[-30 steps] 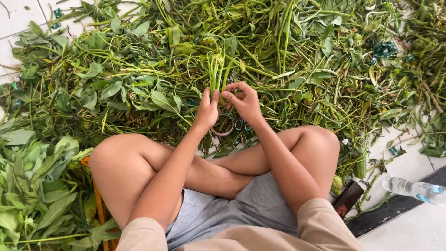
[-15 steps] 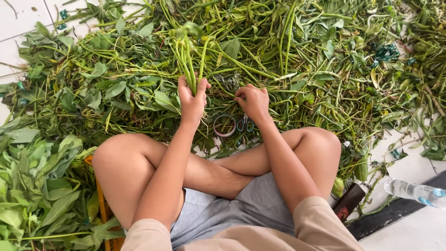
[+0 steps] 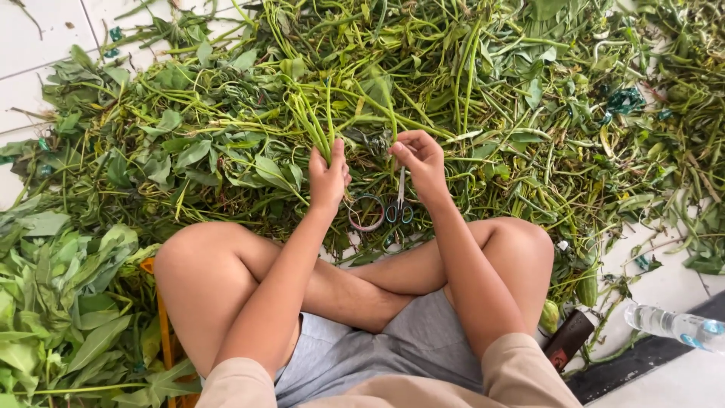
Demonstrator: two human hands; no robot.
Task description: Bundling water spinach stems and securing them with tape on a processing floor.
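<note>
Your left hand (image 3: 328, 175), at frame centre, has its fingers pressed together around a small bunch of green stems (image 3: 311, 121), gathering them upright out of the heap of greens (image 3: 483, 91) on the floor. Your right hand (image 3: 421, 160) pinches a single stem beside it. The scissors (image 3: 399, 208) lie just below, within easy reach.

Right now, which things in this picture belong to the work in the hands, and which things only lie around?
In the work:
left hand gripping a bunch of green stems
right hand pinching a stem
pile of stems and leaves
scissors on the floor between the hands

Lying about:
plastic bottle
stacked leaves
</note>
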